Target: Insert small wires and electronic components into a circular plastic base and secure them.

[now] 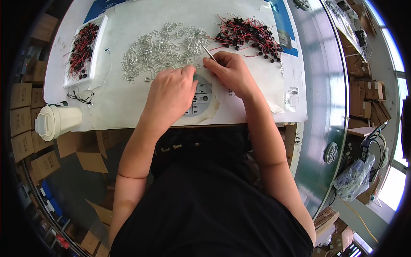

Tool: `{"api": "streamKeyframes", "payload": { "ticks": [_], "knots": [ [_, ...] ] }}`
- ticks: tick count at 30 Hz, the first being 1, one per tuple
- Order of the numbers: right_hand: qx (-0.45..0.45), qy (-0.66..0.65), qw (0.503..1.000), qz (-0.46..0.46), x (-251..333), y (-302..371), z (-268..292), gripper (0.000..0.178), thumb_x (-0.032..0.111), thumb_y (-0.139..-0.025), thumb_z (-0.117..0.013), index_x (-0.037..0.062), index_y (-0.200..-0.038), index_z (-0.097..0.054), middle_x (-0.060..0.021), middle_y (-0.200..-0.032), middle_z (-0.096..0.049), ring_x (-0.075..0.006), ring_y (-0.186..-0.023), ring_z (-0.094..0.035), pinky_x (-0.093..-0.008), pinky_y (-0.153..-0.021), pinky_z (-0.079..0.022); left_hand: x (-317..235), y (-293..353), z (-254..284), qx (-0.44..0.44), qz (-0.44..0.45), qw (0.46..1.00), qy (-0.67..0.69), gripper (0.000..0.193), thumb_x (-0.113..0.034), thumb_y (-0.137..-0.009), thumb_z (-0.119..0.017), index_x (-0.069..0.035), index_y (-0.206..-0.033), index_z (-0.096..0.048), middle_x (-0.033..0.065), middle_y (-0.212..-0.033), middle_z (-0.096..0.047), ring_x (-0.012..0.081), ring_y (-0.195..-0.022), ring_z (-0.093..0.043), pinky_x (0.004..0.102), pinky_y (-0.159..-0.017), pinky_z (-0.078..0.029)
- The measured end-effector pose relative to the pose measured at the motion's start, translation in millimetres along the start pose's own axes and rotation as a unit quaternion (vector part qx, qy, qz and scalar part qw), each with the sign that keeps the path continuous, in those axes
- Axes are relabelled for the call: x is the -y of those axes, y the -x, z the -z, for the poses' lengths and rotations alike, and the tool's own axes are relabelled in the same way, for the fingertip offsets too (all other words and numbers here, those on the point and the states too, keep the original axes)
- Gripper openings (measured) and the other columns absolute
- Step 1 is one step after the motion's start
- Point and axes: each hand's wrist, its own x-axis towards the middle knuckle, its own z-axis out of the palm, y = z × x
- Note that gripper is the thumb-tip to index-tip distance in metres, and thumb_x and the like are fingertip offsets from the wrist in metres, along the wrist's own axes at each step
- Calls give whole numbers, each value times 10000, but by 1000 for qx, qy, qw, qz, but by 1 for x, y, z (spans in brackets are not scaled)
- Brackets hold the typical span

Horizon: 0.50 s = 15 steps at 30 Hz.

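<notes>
My right hand (pixel 233 73) is closed around a slim, pointed metal tool (pixel 207 51), probably tweezers, with its tip angled up and away to the left. Beside it, my left hand (pixel 170 95) has its fingers pinched together over the left part of a round grey fixture (pixel 202 102) with slots and cutouts. Whatever the left fingertips hold is hidden or too small to make out. Just beyond both hands lies a wide scatter of small, shiny, U-shaped pieces (pixel 160 49). Farther right is a heap of small black parts with red and black wires (pixel 250 36).
At the left, a white tray (pixel 103 32) contains more wired black parts. Glasses (pixel 82 97) lie near it, and a lidded cream cup (pixel 64 121) stands at the table's front left corner. Cardboard boxes (pixel 21 120) line the left side. A greenish bench surface (pixel 319 120) runs along the right.
</notes>
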Motion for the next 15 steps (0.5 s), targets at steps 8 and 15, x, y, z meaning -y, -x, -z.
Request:
{"api": "streamKeyframes", "payload": {
  "ticks": [8,15],
  "knots": [
    [-165,320,923,136,2,6,87,208,180,-924,-791,57,-1091,-785,-82,-902,-730,-221,-856,-694,-355,-808,-555,12,20,-18,-92,-34,995,25,306,-234,-932,-795,-57,-1166,-709,60,-982,-706,282,-939,-663,407,-853,-524],
    [-177,400,890,132,-19,0,110,184,137,-917,-788,83,-1093,-793,-88,-978,-709,-277,-885,-679,-375,-808,-540,12,33,-46,-184,-18,977,108,417,-307,-926,-814,-78,-1258,-710,44,-994,-677,278,-910,-609,409,-844,-517]
  ]
}}
